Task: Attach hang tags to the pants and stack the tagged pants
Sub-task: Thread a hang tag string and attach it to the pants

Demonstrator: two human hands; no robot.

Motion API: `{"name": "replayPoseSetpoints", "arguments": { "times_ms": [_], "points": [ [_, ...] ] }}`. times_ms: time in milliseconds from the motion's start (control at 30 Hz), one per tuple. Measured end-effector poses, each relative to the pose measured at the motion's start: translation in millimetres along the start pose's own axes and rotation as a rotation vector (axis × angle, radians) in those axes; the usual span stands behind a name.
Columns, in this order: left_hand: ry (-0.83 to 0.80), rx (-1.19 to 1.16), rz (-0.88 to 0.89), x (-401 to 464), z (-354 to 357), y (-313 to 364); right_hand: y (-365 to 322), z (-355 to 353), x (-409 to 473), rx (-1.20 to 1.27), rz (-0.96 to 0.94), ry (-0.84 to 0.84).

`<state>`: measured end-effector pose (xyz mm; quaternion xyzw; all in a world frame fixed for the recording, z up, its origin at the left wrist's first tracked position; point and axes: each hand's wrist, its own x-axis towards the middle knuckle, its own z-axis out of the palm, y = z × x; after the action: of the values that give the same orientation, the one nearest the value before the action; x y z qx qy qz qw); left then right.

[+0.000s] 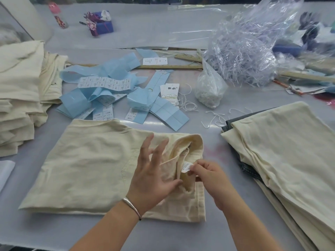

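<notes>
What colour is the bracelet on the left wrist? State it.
Silver metal; the bracelet shows in the head view, the only one, on the left wrist.

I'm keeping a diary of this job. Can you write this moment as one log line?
step: checking waistband | left hand: spread on cream pants | right hand: pinches sewn-in label | hang tag: not yet attached

"1102#" on white stickers (103, 115); remaining print illegible.

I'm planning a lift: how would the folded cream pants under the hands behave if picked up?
The pants would probably flop and unfold: the waistband already buckles under the right hand. Likely light and not slippery, as the cloth looks thin and matte.
</notes>
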<state>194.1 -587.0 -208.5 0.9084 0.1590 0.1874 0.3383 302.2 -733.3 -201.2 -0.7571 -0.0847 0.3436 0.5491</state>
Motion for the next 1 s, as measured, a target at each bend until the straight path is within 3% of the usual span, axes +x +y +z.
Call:
{"name": "replayPoseSetpoints", "arguments": {
  "times_ms": [133, 267, 367, 433, 500, 600, 667, 833, 1000],
  "points": [
    [-0.121, -0.031, -0.203, 6.0, 0.2, -4.4, 5.0, 5.5, 16.4, -0.351, -0.143, 0.207],
    [0.039, -0.235, -0.213, 4.5, -9.3, 2.1, 8.0, 1.9, 34.9, -0.622, -0.123, 0.277],
    [0.119, -0.361, -0.186, 4.2, -26.3, 6.9, 5.9, -5.5, 40.6, -0.626, -0.081, 0.301],
    [0.043, -0.435, -0.176, 3.8, -33.0, 5.4, -0.2, -9.0, 41.2, -0.619, -0.101, 0.290],
    [-0.132, -0.466, -0.186, 3.8, -32.7, -0.7, -13.8, -9.2, 43.2, -0.641, -0.138, 0.294],
    [-0.339, -0.384, -0.228, 3.4, -25.0, -22.4, -41.8, 2.8, 48.6, -0.597, -0.213, 0.398],
    [-0.367, -0.279, -0.281, 3.8, -24.2, -46.0, -60.9, 25.9, 51.1, -0.537, -0.329, 0.407],
    [-0.232, -0.305, -0.381, 11.0, -55.1, -113.0, -95.0, 119.1, 76.5, -0.441, -0.414, 0.147],
    [-0.007, -0.244, -0.501, 47.5, -112.1, -194.5, -104.5, 209.2, 131.0, -0.433, -0.363, 0.066]
  ]
}}
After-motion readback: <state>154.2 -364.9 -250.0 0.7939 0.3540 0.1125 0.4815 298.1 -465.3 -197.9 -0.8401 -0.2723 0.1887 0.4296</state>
